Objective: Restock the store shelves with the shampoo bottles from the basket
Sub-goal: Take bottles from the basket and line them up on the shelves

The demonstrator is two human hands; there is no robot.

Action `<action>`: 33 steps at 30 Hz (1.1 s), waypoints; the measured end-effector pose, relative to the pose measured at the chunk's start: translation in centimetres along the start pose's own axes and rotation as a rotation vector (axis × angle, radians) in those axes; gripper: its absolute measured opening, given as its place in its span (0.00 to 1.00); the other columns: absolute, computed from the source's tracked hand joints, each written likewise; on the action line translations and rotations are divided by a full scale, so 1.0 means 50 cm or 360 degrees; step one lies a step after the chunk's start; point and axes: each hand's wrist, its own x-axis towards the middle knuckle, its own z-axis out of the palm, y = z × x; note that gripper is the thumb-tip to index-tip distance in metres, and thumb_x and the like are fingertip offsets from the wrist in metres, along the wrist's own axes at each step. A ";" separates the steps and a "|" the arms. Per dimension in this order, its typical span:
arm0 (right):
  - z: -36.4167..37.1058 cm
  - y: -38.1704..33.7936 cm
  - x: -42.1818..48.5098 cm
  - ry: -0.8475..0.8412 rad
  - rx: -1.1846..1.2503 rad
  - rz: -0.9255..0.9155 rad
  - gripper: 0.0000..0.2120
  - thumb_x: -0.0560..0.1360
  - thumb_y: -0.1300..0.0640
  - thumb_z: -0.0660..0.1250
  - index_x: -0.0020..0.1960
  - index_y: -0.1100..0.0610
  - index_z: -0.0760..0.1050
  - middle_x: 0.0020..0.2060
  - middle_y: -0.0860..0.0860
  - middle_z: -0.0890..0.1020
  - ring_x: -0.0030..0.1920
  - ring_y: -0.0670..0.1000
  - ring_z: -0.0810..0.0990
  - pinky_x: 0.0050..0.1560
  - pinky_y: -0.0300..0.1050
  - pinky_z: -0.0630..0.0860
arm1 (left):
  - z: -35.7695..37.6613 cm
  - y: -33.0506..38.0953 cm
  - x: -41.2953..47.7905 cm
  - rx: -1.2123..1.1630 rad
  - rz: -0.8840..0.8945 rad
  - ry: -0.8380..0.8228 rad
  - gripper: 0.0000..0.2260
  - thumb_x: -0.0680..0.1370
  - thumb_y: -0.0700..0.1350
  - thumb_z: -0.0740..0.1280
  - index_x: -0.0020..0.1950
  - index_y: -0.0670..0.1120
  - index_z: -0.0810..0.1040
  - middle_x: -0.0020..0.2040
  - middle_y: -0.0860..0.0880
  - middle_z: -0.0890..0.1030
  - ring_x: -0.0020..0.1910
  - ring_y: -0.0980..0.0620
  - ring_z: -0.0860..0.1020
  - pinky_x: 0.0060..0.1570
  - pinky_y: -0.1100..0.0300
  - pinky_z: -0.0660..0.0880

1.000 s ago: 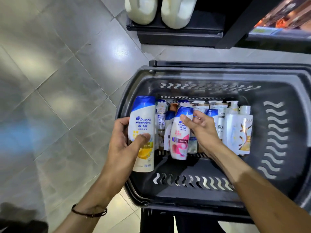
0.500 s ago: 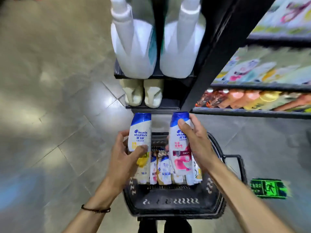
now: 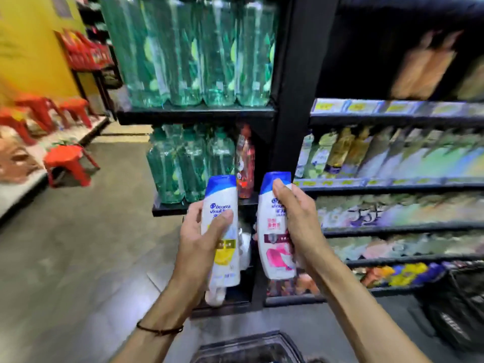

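Note:
My left hand [image 3: 199,239] grips a white shampoo bottle with a blue cap and yellow label [image 3: 222,247], held upright in front of the shelf end. My right hand [image 3: 298,218] grips a second white shampoo bottle with a blue cap and pink label [image 3: 272,247], upright beside the first. Both bottles hang at chest height, apart from each other. The black basket [image 3: 248,347] shows only its top rim at the bottom edge, below my forearms. The store shelves [image 3: 392,184] to the right hold blurred rows of bottles and packs.
A black upright post [image 3: 293,100] divides the end rack of green bottles [image 3: 196,48] from the side shelves. Red stools [image 3: 68,163] stand on the left along the grey tiled aisle. A second dark basket [image 3: 461,310] sits at the lower right.
Both hands lifted their bottles out of the basket and up to shelf height. My view tilted up from the basket to the shelves.

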 end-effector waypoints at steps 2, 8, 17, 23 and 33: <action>0.002 -0.100 -0.004 0.0008 -0.0027 -0.0084 0.15 0.77 0.43 0.69 0.38 0.50 0.71 0.32 0.57 0.73 0.32 0.56 0.75 0.31 0.58 0.77 | 0.046 0.078 0.005 -0.0016 0.0119 -0.0028 0.14 0.73 0.49 0.74 0.53 0.43 0.76 0.38 0.43 0.81 0.29 0.47 0.78 0.28 0.55 0.77; -0.034 -0.314 -0.007 -0.0032 -0.0035 -0.0260 0.22 0.75 0.38 0.69 0.47 0.57 0.71 0.40 0.64 0.76 0.39 0.62 0.77 0.44 0.79 0.75 | 0.172 0.260 -0.014 -0.0009 0.0371 -0.0139 0.13 0.74 0.50 0.72 0.52 0.44 0.77 0.38 0.41 0.82 0.29 0.44 0.79 0.29 0.53 0.79; -0.187 -0.505 -0.002 -0.0017 -0.0026 -0.0596 0.25 0.74 0.37 0.68 0.46 0.59 0.68 0.37 0.63 0.77 0.32 0.65 0.80 0.35 0.76 0.78 | 0.401 0.357 -0.049 -0.0037 0.0544 -0.0186 0.17 0.73 0.51 0.72 0.56 0.43 0.75 0.44 0.37 0.84 0.31 0.42 0.79 0.33 0.50 0.80; -0.360 -0.587 0.027 -0.0063 -0.0078 -0.0817 0.16 0.76 0.36 0.68 0.38 0.45 0.72 0.32 0.51 0.76 0.29 0.60 0.80 0.30 0.62 0.81 | 0.583 0.348 -0.058 0.0001 0.0648 -0.0099 0.14 0.72 0.53 0.74 0.52 0.48 0.78 0.44 0.38 0.84 0.32 0.42 0.79 0.35 0.46 0.80; -0.504 -0.665 0.092 0.0007 -0.0170 -0.0937 0.19 0.77 0.32 0.63 0.43 0.49 0.72 0.43 0.67 0.79 0.44 0.73 0.80 0.47 0.73 0.79 | 0.737 0.367 -0.040 0.0035 0.0692 -0.0078 0.11 0.71 0.50 0.75 0.50 0.47 0.80 0.38 0.40 0.80 0.32 0.40 0.79 0.32 0.49 0.81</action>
